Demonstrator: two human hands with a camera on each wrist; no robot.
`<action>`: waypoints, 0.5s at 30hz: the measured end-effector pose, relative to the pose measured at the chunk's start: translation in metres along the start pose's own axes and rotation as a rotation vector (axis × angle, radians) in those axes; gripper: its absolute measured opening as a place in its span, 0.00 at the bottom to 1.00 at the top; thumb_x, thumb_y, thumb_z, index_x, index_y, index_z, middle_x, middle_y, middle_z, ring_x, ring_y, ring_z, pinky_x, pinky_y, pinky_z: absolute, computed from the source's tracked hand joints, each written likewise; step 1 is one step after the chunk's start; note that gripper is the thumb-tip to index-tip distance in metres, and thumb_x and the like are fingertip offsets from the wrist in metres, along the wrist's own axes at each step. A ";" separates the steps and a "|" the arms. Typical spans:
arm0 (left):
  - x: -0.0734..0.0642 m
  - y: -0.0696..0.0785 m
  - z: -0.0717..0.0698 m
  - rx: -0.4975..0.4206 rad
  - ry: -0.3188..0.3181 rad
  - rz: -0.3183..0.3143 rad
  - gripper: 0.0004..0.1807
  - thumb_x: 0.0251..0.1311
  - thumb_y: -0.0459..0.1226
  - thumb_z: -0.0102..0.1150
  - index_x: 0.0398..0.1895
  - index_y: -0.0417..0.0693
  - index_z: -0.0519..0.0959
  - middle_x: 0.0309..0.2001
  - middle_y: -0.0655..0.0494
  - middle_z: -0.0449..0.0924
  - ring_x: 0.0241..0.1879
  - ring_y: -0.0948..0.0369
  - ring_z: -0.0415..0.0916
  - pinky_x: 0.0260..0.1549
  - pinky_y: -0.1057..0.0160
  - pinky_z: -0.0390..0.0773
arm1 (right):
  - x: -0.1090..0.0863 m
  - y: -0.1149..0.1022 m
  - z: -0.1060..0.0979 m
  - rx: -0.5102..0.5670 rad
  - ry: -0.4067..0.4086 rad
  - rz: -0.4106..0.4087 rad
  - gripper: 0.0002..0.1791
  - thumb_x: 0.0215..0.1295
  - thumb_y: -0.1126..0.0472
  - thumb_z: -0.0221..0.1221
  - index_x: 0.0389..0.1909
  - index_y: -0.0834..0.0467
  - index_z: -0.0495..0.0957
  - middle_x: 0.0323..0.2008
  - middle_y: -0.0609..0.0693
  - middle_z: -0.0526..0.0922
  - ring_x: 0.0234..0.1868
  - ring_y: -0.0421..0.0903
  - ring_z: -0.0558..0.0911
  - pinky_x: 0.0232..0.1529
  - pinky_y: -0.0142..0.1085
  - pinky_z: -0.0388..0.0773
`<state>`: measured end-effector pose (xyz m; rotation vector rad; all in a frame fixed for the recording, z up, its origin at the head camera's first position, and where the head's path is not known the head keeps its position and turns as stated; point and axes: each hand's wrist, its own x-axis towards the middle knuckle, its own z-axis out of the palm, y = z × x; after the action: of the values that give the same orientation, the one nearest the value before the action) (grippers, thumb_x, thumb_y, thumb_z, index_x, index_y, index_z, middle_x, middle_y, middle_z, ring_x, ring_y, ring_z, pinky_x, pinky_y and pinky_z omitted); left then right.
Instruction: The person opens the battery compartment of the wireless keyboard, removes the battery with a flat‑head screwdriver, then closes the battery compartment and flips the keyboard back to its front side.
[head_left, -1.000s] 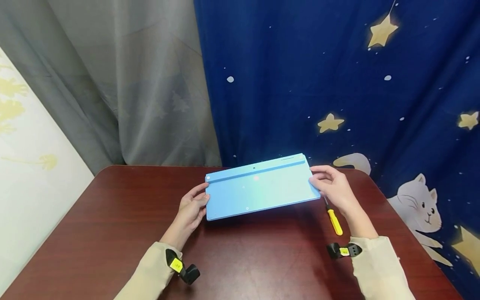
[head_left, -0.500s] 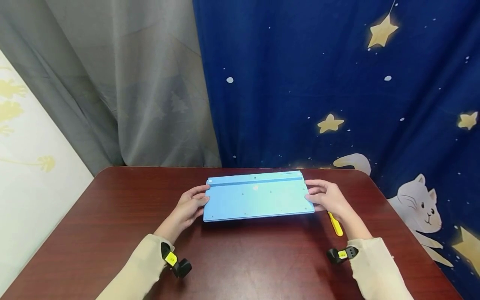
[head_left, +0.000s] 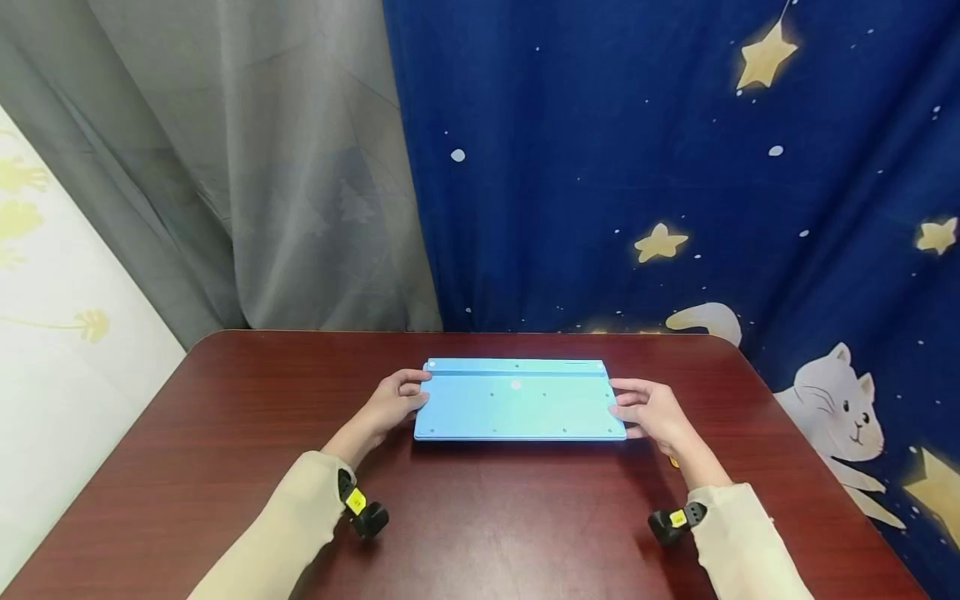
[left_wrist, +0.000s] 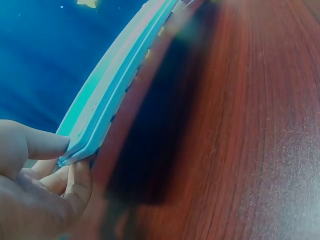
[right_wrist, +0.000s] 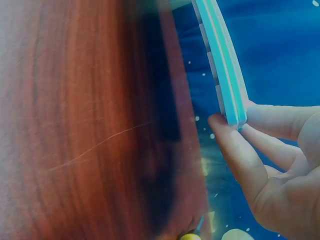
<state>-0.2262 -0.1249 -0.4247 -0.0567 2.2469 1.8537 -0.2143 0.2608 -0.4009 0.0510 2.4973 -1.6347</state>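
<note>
A light blue keyboard [head_left: 517, 408] is held just above the table with its back upward, showing small screw holes and a raised strip along the far edge. Keys show along its underside in the left wrist view. My left hand [head_left: 392, 402] pinches its left end between thumb and fingers. At the opposite end, my right hand [head_left: 652, 412] pinches it the same way, thumb on the back and fingers below. A yellow-handled screwdriver [right_wrist: 190, 236] lies beyond the right hand, mostly hidden by that hand and wrist in the head view.
The dark red-brown wooden table [head_left: 480, 517] has rounded far corners. Behind it hang a grey curtain [head_left: 315, 208] and a blue curtain [head_left: 555, 183] with stars and a cat. A pale wall [head_left: 67, 267] stands at the left.
The keyboard has come down toward the table and levelled out from its tilt, its right end dropping. Both hands moved with it, and the screwdriver became mostly covered by the right hand.
</note>
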 end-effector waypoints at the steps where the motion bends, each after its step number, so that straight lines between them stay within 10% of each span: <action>1: 0.001 -0.001 0.001 0.001 0.000 0.004 0.18 0.63 0.29 0.50 0.56 0.40 0.68 0.42 0.45 0.75 0.35 0.59 0.72 0.37 0.59 0.74 | 0.000 0.001 0.000 -0.005 0.003 0.004 0.29 0.56 0.67 0.62 0.59 0.67 0.66 0.40 0.60 0.77 0.31 0.45 0.79 0.30 0.41 0.79; 15: 0.002 -0.017 0.017 0.106 0.069 0.038 0.16 0.58 0.26 0.55 0.51 0.37 0.72 0.45 0.41 0.74 0.42 0.53 0.72 0.40 0.59 0.76 | -0.004 0.023 0.003 -0.014 0.038 0.049 0.28 0.55 0.68 0.63 0.58 0.67 0.68 0.37 0.57 0.79 0.30 0.44 0.80 0.27 0.40 0.79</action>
<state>-0.2227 -0.1120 -0.4441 -0.0617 2.4052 1.7728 -0.2076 0.2677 -0.4226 0.1416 2.5148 -1.6119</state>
